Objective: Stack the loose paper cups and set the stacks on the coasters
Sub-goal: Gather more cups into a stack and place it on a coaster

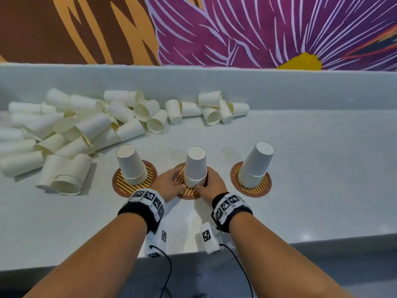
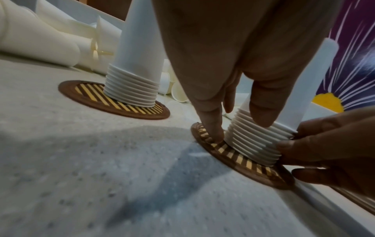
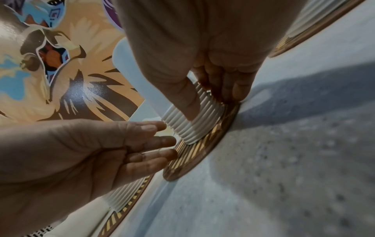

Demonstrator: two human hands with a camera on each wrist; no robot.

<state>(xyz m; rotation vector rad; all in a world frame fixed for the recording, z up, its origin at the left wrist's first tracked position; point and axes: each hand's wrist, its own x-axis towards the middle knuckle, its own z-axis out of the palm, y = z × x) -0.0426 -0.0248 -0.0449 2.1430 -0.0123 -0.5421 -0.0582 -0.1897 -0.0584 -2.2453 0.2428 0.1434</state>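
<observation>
Three upturned stacks of white paper cups stand on striped brown coasters. The middle stack (image 1: 195, 166) (image 2: 253, 144) (image 3: 182, 128) sits on the middle coaster (image 1: 189, 193) (image 2: 253, 166) (image 3: 194, 157), with both hands at its base. My left hand (image 1: 171, 181) (image 2: 237, 125) (image 3: 158, 137) has straight fingers; one fingertip presses the coaster and the thumb touches the rims. My right hand (image 1: 211, 181) (image 3: 211, 102) (image 2: 294, 144) grips the stack's rims, thumb in front and fingers curled behind. The left stack (image 1: 131, 166) (image 2: 138, 64) and the right stack (image 1: 255, 166) stand free on their coasters.
A big pile of loose cups (image 1: 75, 130) lies at the left back of the grey counter (image 1: 322, 168), with a smaller cluster (image 1: 212, 108) behind the middle. A painted wall (image 1: 236, 29) rises behind. The counter's front edge (image 1: 300, 241) runs under my forearms.
</observation>
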